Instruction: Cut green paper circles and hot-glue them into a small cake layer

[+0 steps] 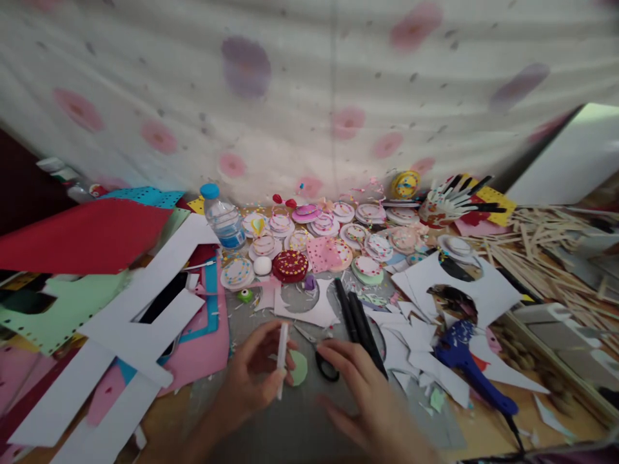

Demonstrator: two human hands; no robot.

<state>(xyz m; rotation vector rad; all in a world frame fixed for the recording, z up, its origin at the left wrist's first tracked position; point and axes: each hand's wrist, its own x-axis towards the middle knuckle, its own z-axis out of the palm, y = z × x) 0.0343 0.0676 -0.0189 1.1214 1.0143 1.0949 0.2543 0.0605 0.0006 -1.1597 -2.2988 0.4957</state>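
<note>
Near the front middle, my left hand (251, 374) pinches a thin white piece (282, 361), held upright on its edge. A pale green disc (298, 368) shows just right of that piece. My right hand (355, 386) is over black-handled scissors (327, 368), its fingers apart and slightly blurred; the fingertips are close to the handles, and contact is hard to tell. Behind the hands lies white paper (314, 309) with round cutouts. Two black rods (358, 322) lie to the right of the scissors.
Decorated paper discs (290, 265) fill the back, beside a water bottle (223, 219). A blue glue gun (471, 367), white scraps (406, 348) and wooden sticks (546, 251) lie right. White paper strips (120, 322) and red sheets (87, 235) cover the left.
</note>
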